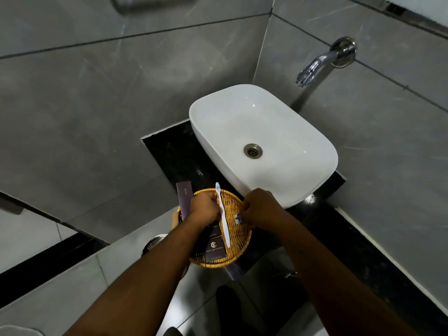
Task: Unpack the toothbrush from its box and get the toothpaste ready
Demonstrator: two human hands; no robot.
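Head view: we are gripping the white toothbrush (224, 219) in our left hand (204, 207) over the wicker basket (238, 248), our right hand (260, 206) pinching the small toothpaste tube (238, 218).

We are in a bathroom, maybe in a hotel. We see a white sink (264, 144) on a black table (169, 154), a shiny tap (315, 66) on grey tiled walls (97, 93), and a basket (238, 243) holding small boxes (215, 248).

Bathroom counter, count of items
One basin (264, 132), one tap (315, 66), one basket (238, 241), one toothbrush (223, 214), two dark boxes (215, 248), two hands (204, 207).
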